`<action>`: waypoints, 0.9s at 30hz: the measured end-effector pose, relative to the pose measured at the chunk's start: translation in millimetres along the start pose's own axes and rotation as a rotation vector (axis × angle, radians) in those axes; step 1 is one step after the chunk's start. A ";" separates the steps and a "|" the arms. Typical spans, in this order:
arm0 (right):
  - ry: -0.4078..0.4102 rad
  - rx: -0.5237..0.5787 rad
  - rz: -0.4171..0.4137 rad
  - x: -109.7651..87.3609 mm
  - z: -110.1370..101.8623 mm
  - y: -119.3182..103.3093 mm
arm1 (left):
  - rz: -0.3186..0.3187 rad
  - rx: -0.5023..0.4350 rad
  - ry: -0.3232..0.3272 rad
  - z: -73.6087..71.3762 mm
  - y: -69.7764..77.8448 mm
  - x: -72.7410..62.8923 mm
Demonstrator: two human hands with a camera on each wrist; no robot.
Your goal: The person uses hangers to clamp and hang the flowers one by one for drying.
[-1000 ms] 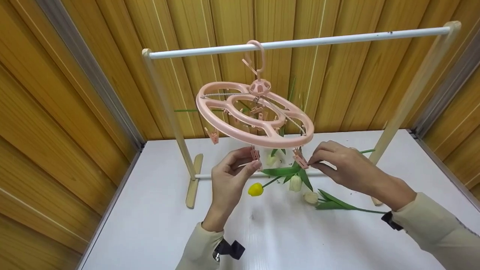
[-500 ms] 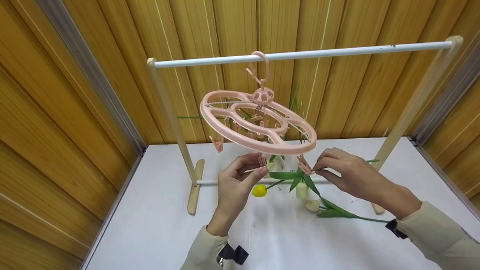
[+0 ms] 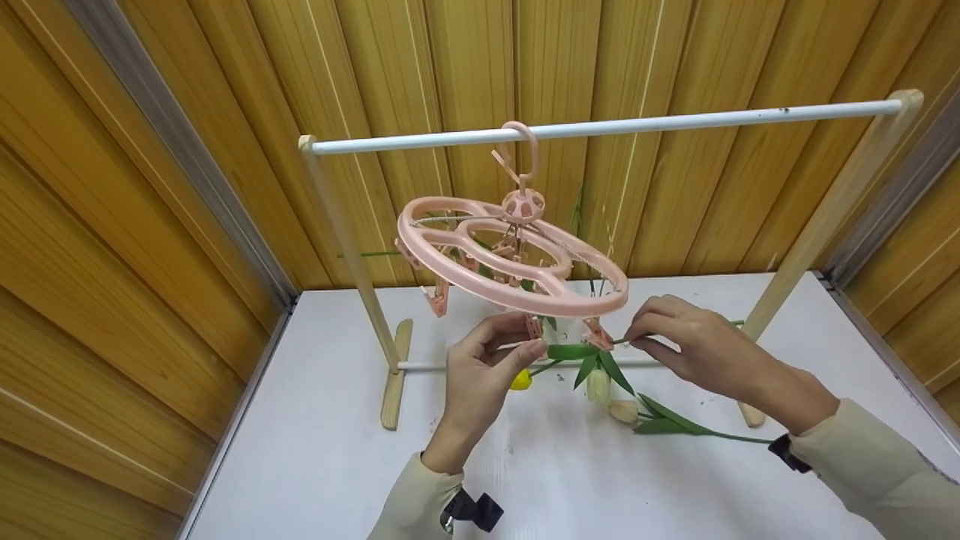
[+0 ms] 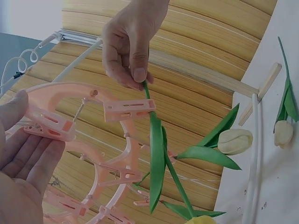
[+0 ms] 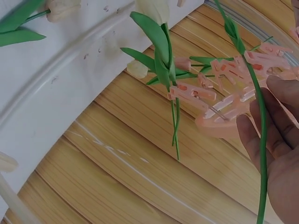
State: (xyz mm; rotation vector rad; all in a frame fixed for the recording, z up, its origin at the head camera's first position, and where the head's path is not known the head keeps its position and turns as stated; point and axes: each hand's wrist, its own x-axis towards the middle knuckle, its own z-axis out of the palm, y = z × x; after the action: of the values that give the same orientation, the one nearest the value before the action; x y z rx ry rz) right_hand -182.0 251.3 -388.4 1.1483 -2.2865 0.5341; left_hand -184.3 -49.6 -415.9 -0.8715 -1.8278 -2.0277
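Observation:
A round pink clip hanger (image 3: 517, 298) hangs tilted from a white rod. My left hand (image 3: 476, 375) holds one of its pink clothespins (image 4: 50, 123) between thumb and fingers. To the right, my right hand (image 3: 701, 341) pinches the green stem (image 5: 262, 140) of a yellow tulip. That stem passes at the tip of a second clothespin (image 4: 128, 110), close beside my right fingertips. The yellow tulip head (image 3: 520, 380) hangs lower, partly behind my left thumb in the head view. Its long green leaf (image 4: 157, 163) points down from the clip.
White tulips (image 3: 598, 385) hang from other clips at the back. Another pale tulip (image 3: 623, 411) lies on the white table (image 3: 315, 465). Wooden rack posts (image 3: 825, 232) stand on both sides, before a wood-panelled wall (image 3: 705, 60).
The rack and hanger sit lower in the head view. My left hand has shifted right, now partly covering the yellow tulip head. More stem shows between my right fingertips and the clip.

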 end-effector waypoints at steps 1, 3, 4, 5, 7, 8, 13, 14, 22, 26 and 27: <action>-0.001 -0.008 0.005 1.3 -1.7 -0.4 | 0.001 -0.001 0.000 0.6 0.0 0.4; -0.002 -0.029 0.011 3.2 -4.8 -1.7 | 0.000 0.007 -0.003 1.4 0.2 0.8; -0.001 -0.041 0.014 3.8 -6.0 -2.6 | -0.002 0.009 -0.004 1.6 0.3 0.6; 0.001 -0.051 0.018 4.2 -7.3 -3.5 | -0.005 0.011 -0.003 2.0 0.5 0.6; 0.011 -0.065 0.028 4.6 -10.3 -5.1 | -0.006 0.017 -0.001 3.1 1.2 0.9; 0.018 -0.067 0.026 4.5 -11.5 -5.8 | -0.008 0.019 -0.001 3.4 1.8 0.8; 0.055 -0.066 0.015 6.3 -16.3 -8.5 | -0.004 0.019 0.003 3.0 5.5 3.3; 0.064 -0.065 0.009 6.6 -16.8 -9.1 | -0.006 0.017 0.001 2.8 5.7 3.7; 0.152 0.015 -0.033 6.2 -18.9 -15.2 | -0.005 0.005 -0.003 2.0 7.6 4.8; 0.145 0.054 -0.051 1.7 -17.9 -19.3 | 0.003 -0.021 -0.001 1.9 8.3 6.0; 0.134 0.050 -0.054 0.1 -17.7 -19.8 | 0.005 -0.026 -0.001 2.0 8.2 6.4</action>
State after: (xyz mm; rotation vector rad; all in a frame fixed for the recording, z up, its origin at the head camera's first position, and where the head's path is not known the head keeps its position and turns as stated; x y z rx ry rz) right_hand -161.0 249.9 -372.1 1.1588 -2.1329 0.6319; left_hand -184.0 -47.8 -405.5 -0.8827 -1.8019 -2.0527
